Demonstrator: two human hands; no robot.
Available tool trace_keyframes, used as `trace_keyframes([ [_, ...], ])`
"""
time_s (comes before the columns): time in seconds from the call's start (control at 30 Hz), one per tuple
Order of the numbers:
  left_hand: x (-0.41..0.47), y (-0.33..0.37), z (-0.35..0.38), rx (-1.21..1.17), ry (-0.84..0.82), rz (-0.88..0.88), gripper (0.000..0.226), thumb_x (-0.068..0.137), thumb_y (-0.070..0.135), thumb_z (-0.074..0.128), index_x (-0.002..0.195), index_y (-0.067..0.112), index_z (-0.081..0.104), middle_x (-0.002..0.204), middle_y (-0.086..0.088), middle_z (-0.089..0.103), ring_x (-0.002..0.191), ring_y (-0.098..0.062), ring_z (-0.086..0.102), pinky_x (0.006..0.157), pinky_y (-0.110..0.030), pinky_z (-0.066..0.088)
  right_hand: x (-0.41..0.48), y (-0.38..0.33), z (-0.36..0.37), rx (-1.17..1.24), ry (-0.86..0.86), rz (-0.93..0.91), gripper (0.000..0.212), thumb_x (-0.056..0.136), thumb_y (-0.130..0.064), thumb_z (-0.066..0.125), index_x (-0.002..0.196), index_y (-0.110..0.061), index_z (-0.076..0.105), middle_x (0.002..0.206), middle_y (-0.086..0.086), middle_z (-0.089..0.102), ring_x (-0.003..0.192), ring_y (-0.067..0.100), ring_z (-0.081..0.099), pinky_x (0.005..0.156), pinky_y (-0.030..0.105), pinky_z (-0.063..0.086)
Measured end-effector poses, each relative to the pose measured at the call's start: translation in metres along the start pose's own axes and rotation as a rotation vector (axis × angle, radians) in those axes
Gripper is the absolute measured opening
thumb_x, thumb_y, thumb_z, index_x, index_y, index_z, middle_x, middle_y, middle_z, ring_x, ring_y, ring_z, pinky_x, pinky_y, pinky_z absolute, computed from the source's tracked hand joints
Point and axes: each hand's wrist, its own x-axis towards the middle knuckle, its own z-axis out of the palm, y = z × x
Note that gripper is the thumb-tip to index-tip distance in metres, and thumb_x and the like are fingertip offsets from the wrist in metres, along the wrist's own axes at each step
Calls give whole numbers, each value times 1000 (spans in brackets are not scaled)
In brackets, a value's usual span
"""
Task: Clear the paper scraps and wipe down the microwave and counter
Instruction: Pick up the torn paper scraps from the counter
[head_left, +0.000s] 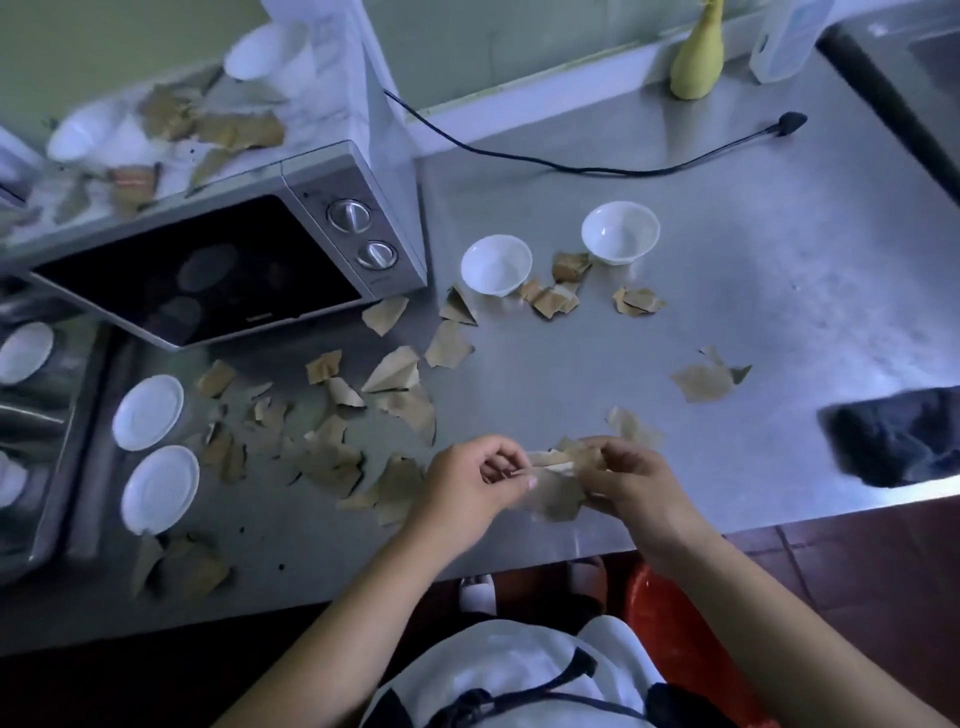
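My left hand (475, 480) and right hand (626, 480) pinch a torn brown paper scrap (553, 465) over the grey steel counter (727, 291) at six o'clock; it looks light, limp and easily crumpled, best held by its edges.

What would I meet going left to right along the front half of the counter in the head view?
Pair of round white saucers → loose torn brown paper scraps → left hand → bunch of brown scraps gripped by both hands → right hand → dark crumpled cloth.
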Motion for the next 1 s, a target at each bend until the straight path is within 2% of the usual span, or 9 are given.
trace_keyframes([
  [0.1, -8, -9, -12, 30, 58, 33, 20, 78, 16, 81, 80, 30, 66, 66, 10, 60, 57, -3, 51, 58, -18, 45, -2, 1, 18, -3, -23, 13, 21, 86, 14, 61, 91, -3, 72, 81, 8, 72, 72, 16, 70, 62, 22, 56],
  [0.2, -19, -18, -21, 76, 105, 70, 34, 76, 23, 83, 93, 37, 57, 71, 5, 54, 59, -1, 48, 57, -17, 42, -7, 8, 33, -24, -31, 26, 17, 86, 10, 64, 96, -2, 72, 85, 11, 71, 74, 18, 69, 63, 22, 55],
  [0.33, -33, -34, -49, 48, 56, 44, 41, 76, 37, 82, 107, 44, 57, 95, 14, 61, 81, -4, 60, 75, -22, 53, -14, 23, 61, -38, -49, 49, 20, 87, 8, 62, 103, -1, 71, 92, 15, 71, 83, 25, 68, 70, 28, 57],
  [0.4, -41, -44, -67, -46, -16, -6, 28, 80, 32, 81, 102, 38, 65, 97, 18, 69, 90, -2, 64, 80, -22, 53, -16, 28, 80, -51, -56, 56, 22, 88, 9, 60, 104, -1, 71, 96, 16, 71, 86, 26, 68, 76, 33, 57],
  [0.5, -62, -62, -86, -263, -20, -28, 22, 84, 12, 79, 95, 29, 69, 88, 23, 73, 80, 11, 65, 71, -6, 46, -20, 34, 108, -90, -83, 57, 24, 89, 9, 58, 105, -1, 71, 99, 17, 72, 88, 26, 68, 81, 37, 55],
  [0.63, -88, -91, -112, -411, 80, -71, 22, 83, 9, 79, 98, 23, 73, 94, 9, 77, 88, -4, 72, 73, -11, 50, -25, 45, 148, -161, -138, 77, 24, 90, 9, 56, 108, 1, 69, 98, 15, 73, 87, 24, 70, 81, 34, 58],
  [0.73, -101, -109, -130, -427, 124, -60, 23, 84, 9, 77, 91, 31, 76, 89, 9, 77, 82, -1, 71, 68, -11, 50, -28, 55, 173, -223, -165, 78, 21, 90, 4, 58, 107, -1, 69, 100, 16, 73, 94, 29, 69, 92, 43, 54],
  [0.87, -112, -130, -148, -458, 118, -39, 35, 84, 12, 78, 92, 46, 76, 92, 9, 77, 86, -4, 71, 72, -14, 52, -31, 69, 204, -378, -151, -30, 24, 81, 12, 67, 98, -5, 73, 98, 26, 68, 89, 33, 69, 90, 55, 55],
  [1.0, -116, -152, -160, -524, 79, -73, 27, 80, 20, 76, 105, 29, 74, 100, 4, 77, 97, -12, 71, 83, -21, 54, -28, 84, 226, -396, -123, -33, 28, 79, 17, 64, 94, -4, 74, 98, 26, 71, 93, 39, 69, 85, 50, 60],
])
